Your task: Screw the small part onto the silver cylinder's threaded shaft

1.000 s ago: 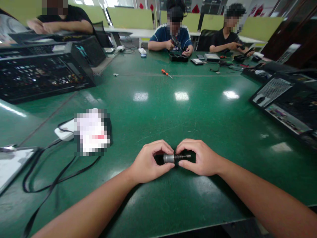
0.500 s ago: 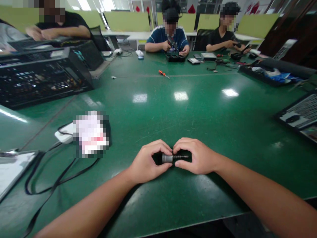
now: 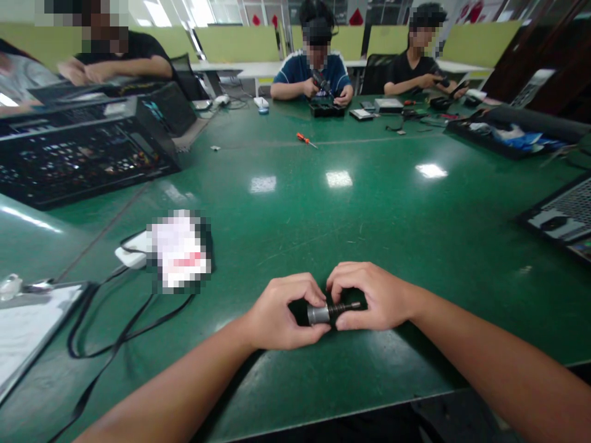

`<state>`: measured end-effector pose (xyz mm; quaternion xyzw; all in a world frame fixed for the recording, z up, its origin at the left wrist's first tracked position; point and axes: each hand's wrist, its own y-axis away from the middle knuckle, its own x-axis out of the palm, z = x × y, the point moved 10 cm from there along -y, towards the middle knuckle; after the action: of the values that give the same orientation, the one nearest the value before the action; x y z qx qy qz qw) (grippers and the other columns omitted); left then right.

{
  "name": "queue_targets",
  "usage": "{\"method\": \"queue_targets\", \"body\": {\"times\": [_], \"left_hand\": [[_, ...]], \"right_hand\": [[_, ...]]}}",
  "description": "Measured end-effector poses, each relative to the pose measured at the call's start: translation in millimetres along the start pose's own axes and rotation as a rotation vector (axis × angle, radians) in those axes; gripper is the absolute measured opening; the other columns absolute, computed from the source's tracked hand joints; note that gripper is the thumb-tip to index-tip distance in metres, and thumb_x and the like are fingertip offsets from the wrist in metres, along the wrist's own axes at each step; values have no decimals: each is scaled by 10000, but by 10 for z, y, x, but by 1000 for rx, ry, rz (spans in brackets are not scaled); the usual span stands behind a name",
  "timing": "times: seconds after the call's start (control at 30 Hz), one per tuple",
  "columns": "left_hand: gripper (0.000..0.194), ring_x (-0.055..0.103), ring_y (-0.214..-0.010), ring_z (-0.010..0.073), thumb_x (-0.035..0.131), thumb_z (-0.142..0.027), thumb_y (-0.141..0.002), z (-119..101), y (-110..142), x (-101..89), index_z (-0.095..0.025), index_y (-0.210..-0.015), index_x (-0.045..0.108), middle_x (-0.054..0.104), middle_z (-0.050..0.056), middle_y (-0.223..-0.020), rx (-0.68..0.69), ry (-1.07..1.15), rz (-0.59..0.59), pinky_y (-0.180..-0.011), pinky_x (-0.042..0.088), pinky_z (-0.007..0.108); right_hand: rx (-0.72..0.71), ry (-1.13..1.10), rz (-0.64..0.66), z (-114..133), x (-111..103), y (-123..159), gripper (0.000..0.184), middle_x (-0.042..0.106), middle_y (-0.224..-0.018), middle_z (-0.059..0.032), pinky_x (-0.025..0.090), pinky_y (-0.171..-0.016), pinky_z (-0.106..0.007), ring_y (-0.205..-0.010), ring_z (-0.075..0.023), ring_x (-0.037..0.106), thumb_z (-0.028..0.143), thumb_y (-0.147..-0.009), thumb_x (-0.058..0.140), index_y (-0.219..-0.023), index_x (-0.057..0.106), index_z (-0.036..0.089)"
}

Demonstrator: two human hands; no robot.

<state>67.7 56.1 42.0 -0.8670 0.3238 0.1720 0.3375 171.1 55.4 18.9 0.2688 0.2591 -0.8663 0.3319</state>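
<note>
A small grey metal cylinder with a spring-wound shaft (image 3: 319, 314) is between my two hands, just above the green table. My left hand (image 3: 289, 312) is closed on the cylinder end, pinching it between thumb and fingers. The thin shaft points right, tilted slightly up, into the curl of my right hand (image 3: 376, 298). The fingertips and thumb of that hand close around the spring part, close to the left fingertips. How firmly they press on it cannot be made out.
To the left lie a blurred-out card (image 3: 182, 249) with a black lanyard (image 3: 122, 338) and a clipboard (image 3: 41, 332). A black computer case (image 3: 83, 147) stands beyond. Farther off are an orange screwdriver (image 3: 305, 139) and several seated people. A mesh panel (image 3: 563, 215) lies at right.
Both hands have shifted slightly right and down in view with the metal part. The shaft has tilted up at its right end, and the right fingers have spread a little. The view has moved slightly.
</note>
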Motion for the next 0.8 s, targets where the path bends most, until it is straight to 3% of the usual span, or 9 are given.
{"method": "queue_targets", "body": {"times": [0.17, 0.33, 0.57, 0.8], "left_hand": [[203, 700, -690, 167, 817, -205, -729, 48, 53, 116, -192, -846, 650, 746, 68, -792, -54, 32, 82, -661, 526, 261], [221, 666, -641, 146, 796, -170, -692, 56, 86, 163, -196, -816, 616, 718, 43, -752, -83, 77, 90, -621, 498, 240], [213, 670, -653, 147, 779, -174, -704, 38, 88, 195, -204, -831, 611, 716, 43, -769, -79, 76, 104, -634, 506, 238], [210, 672, -663, 148, 766, -147, -708, -46, 69, 209, -205, -836, 610, 724, 44, -772, -42, 70, 117, -635, 508, 239]], "right_hand": [[31, 129, 37, 133, 83, 64, 213, 725, -874, -47, 465, -782, -359, -814, -215, 650, 370, -803, 729, -921, 655, 209], [35, 171, 64, 176, 172, 93, 161, 695, -759, -14, 399, -705, -351, -701, -193, 614, 268, -734, 669, -882, 638, 214], [-18, 165, 39, 192, 199, 86, 61, 673, -715, -3, 376, -683, -342, -662, -175, 604, 246, -771, 627, -819, 605, 215], [-40, 153, 46, 198, 208, 88, 78, 660, -691, 6, 392, -698, -340, -649, -166, 610, 245, -758, 646, -777, 577, 213]]}}
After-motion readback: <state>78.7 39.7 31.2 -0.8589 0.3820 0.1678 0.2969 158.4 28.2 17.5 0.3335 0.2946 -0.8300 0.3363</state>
